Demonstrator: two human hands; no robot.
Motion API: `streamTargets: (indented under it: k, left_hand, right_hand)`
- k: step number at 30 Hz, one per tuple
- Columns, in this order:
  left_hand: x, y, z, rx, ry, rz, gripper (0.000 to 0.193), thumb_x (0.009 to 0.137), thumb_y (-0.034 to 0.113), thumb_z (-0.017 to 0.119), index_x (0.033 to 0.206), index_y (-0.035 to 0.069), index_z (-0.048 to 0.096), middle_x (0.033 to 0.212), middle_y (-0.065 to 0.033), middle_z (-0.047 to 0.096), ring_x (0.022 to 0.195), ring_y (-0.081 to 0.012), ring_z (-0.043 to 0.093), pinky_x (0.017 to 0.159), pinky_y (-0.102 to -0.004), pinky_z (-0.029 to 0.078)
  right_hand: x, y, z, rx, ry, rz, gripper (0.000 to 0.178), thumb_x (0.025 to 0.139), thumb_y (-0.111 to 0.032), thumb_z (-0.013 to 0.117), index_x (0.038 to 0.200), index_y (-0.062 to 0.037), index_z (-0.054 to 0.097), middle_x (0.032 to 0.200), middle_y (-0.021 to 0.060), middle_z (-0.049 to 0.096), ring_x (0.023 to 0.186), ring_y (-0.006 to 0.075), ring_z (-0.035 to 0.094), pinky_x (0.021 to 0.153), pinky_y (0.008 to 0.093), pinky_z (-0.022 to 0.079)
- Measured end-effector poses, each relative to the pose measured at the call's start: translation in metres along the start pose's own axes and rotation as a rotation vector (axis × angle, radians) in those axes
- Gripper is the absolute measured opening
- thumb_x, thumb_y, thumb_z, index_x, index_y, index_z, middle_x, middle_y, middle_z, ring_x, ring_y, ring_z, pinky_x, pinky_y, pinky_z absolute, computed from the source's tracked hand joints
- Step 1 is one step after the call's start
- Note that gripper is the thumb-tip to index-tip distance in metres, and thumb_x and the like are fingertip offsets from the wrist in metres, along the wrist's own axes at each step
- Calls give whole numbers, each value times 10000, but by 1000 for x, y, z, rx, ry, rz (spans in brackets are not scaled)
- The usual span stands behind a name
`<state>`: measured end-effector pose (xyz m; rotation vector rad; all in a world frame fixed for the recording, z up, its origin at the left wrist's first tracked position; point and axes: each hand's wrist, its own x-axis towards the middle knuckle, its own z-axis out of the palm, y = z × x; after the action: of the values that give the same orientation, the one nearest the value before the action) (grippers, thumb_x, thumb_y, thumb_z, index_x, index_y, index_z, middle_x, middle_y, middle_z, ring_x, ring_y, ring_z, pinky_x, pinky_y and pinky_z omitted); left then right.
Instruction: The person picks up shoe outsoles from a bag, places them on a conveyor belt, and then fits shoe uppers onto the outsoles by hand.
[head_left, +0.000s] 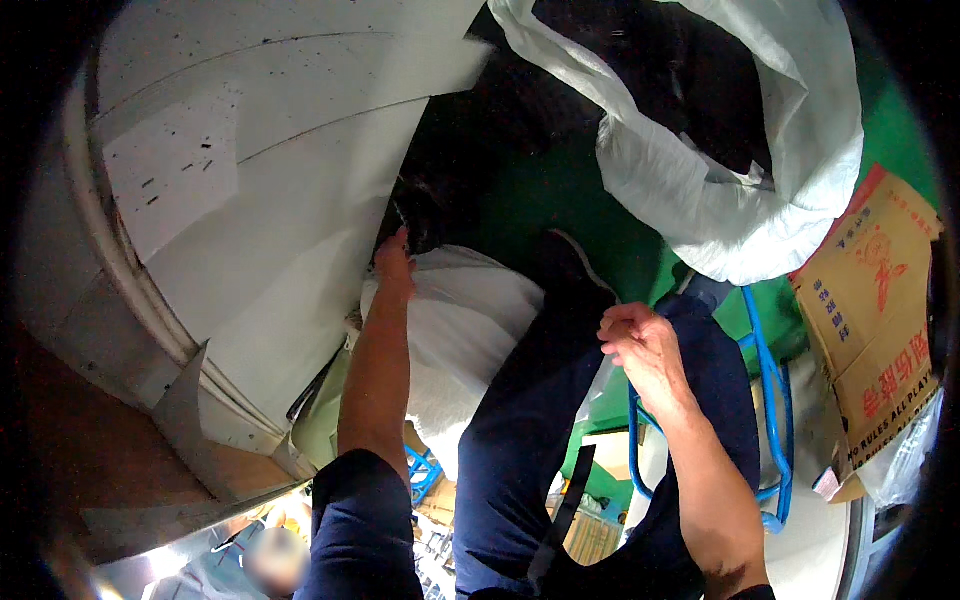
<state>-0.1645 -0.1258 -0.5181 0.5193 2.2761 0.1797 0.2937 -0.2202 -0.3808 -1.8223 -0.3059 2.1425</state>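
Note:
My left hand (395, 262) reaches forward beside the edge of a white worktop (290, 190). Its fingers are bent in at a dark, shiny black heap (432, 205) at the mouth of a white sack (450, 320); the fingertips are partly lost in shadow. Over my right knee, my right hand (642, 350) hangs with its fingers curled together, and anything inside them is hidden. A few small black strips (190, 165) lie scattered on the worktop.
A large white bag (720, 225) with black contents stands at the upper right on the green floor (635, 245). Blue metal tubing (770, 400) is beside my right leg. Printed cardboard (870, 320) leans at the far right. A person (275, 560) is at the lower left.

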Motion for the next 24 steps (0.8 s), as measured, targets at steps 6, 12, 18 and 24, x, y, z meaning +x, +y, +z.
streamTargets:
  k: [6,12,18,24]
  left_hand:
    - [-38,39,23,-102,-122,-83,519,786,432,815,1152,115,627,1087,-44,587,942,-216,514,799,-398,448]
    - [-2,29,3,-285,-345,-258,658,742,388,868,1278,122,594,1291,-71,545,1145,-289,478,911,-421,452]
    - [-20,53,28,-240,-251,-346,644,762,332,861,1308,129,586,1333,-71,549,1171,-316,491,979,-514,444]
    - [-18,49,28,-394,-425,-297,581,764,223,847,1280,122,599,1263,-77,598,1136,-305,538,915,-506,518]
  right_hand:
    - [6,14,1,-118,14,-73,207,859,-64,575,1049,-29,651,913,59,684,785,133,638,684,274,486]
    - [-3,-10,2,-73,3,-44,225,839,4,557,1046,-12,644,890,51,677,765,117,617,659,252,475]
    - [-3,1,8,-151,17,-52,250,822,48,572,1060,11,636,867,48,665,754,125,609,666,256,476]
    - [2,17,10,-155,81,-205,170,873,-117,686,989,5,663,792,145,701,687,226,677,624,320,517]
